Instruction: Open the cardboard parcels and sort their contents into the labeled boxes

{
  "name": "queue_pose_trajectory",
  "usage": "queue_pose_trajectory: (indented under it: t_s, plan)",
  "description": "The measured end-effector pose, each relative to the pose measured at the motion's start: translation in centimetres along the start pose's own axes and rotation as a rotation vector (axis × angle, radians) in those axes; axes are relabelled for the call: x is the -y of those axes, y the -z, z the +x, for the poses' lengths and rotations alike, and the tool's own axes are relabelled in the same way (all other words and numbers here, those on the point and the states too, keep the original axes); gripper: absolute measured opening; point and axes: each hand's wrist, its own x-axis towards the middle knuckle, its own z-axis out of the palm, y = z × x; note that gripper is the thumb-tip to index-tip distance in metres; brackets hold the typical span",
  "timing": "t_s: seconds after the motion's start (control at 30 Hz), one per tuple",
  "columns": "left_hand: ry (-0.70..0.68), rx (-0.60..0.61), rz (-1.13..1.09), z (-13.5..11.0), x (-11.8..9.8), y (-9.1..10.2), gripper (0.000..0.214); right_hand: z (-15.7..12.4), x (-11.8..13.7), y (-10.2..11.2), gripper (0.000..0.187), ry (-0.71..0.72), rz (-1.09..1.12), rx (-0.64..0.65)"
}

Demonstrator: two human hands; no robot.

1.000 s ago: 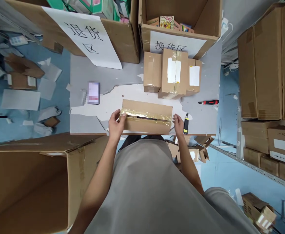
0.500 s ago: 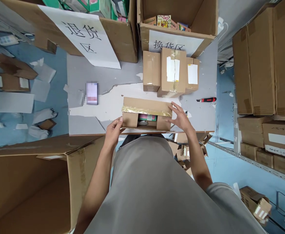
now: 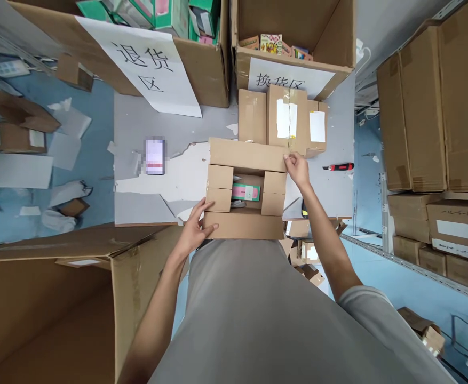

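Note:
A brown cardboard box (image 3: 245, 186) lies on the grey table (image 3: 137, 120) at its near edge, its long flaps folded out. Inside shows a pink and green packet (image 3: 245, 192). My left hand (image 3: 199, 224) grips the near flap at its left corner, thumb on top. My right hand (image 3: 296, 166) pinches the right end of the far flap (image 3: 247, 154). Both short inner flaps lie partly over the opening.
Three sealed small boxes (image 3: 284, 120) stand just beyond the open box. Behind them stand two big cartons with paper signs (image 3: 153, 66). A phone (image 3: 155, 156) lies to the left, a red box cutter (image 3: 340, 167) to the right. A large empty carton (image 3: 45, 309) stands at my left; stacked boxes (image 3: 434, 106) fill shelves at the right.
The taped top of the box has been pulled apart: the far flap swung away and the near flap toward me. My right hand moved up to the far flap, my left down to the near one.

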Motion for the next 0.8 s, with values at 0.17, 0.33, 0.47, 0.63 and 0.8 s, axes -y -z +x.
queue_pose_trajectory:
  t_s: [0.17,0.33,0.47,0.63,0.8]
  plan:
    - [-0.054,0.022,0.266,1.5,0.6,-0.9,0.108,0.9,1.1,-1.9,0.042,-0.106,-0.066,-0.046]
    - [-0.259,-0.014,0.595,3.5,-3.4,-2.5,0.102,-2.6,2.2,-0.4,0.043,-0.053,-0.136,-0.154]
    - [-0.465,0.151,0.719,6.3,-6.7,-5.1,0.070,-7.4,4.3,-1.3,0.035,0.166,-0.187,-0.019]
    - [-0.495,0.268,0.865,9.6,-6.8,-7.5,0.060,-12.5,7.3,-3.9,0.044,0.271,-0.502,0.428]
    - [-0.539,0.185,0.931,7.8,-6.8,-3.1,0.061,-14.5,7.2,0.3,0.057,0.309,-0.653,0.428]
